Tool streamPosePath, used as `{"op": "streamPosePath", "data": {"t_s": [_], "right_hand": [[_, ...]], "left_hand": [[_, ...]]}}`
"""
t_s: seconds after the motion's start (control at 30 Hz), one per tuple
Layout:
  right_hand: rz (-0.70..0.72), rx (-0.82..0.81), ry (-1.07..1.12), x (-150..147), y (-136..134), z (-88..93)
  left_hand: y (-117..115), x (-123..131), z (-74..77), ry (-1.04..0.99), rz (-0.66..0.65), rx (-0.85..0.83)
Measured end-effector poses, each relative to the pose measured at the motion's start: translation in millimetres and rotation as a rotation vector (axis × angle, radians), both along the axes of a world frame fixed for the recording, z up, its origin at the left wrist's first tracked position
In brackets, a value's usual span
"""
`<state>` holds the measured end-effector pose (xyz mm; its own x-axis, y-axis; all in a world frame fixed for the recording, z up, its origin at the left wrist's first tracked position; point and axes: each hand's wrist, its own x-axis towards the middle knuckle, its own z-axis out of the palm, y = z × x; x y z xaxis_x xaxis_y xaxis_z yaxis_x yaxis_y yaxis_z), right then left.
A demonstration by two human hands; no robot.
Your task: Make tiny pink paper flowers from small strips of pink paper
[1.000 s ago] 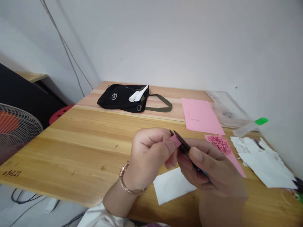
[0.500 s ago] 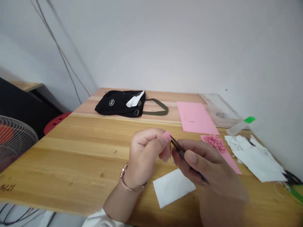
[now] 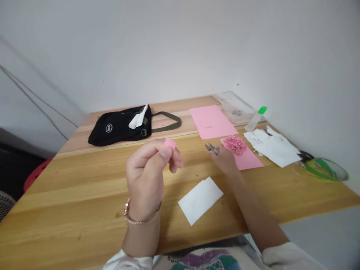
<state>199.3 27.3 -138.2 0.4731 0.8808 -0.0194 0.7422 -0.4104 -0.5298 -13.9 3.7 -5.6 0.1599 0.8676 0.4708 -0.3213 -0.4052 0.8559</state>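
Note:
My left hand (image 3: 149,168) is raised over the wooden table (image 3: 84,187) and pinches a small pink paper piece (image 3: 170,143) between thumb and forefinger. My right hand (image 3: 225,161) is stretched out to the right, low over the table, gripping small scissors (image 3: 212,148) whose blades point away from me. Just beyond the scissors lies a pink paper sheet (image 3: 247,159) with a heap of pink paper shreds (image 3: 235,144) on it. A folded white paper (image 3: 200,200) lies on the table between my forearms.
A black bag (image 3: 119,126) with an olive strap lies at the back left. A larger pink sheet (image 3: 212,122), a clear plastic sleeve (image 3: 234,107), a green-capped tube (image 3: 255,118), white paper scraps (image 3: 274,146) and green-handled scissors (image 3: 320,167) fill the right side.
My hands have come apart: the right hand took the scissors away to the right toward the pink shreds, while the left hand kept the pink piece. The view swung rightward.

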Motion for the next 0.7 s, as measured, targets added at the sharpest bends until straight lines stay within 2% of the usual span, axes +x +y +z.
{"op": "streamPosePath", "data": {"t_s": [0.07, 0.13, 0.37, 0.53, 0.7], "right_hand": [[0.042, -0.004, -0.086, -3.6, 0.6, -14.3], [0.080, -0.009, -0.152, -6.9, 1.4, -19.9], [0.080, -0.114, -0.197, -3.6, -1.5, -15.3], [0.037, -0.170, -0.229, -2.4, -3.7, -12.8], [0.037, -0.161, -0.278, -3.1, -4.5, -14.5]], "left_hand": [[-0.3, 3.6, -2.2, 0.034, -0.010, 0.005], [-0.5, 7.9, -4.6, 0.081, 0.004, 0.025], [-4.6, 18.0, -4.7, 0.268, 0.126, 0.102], [-10.3, 13.3, 0.5, 0.386, 0.149, 0.198], [-15.5, 3.9, 2.5, 0.438, 0.182, 0.293]]}}
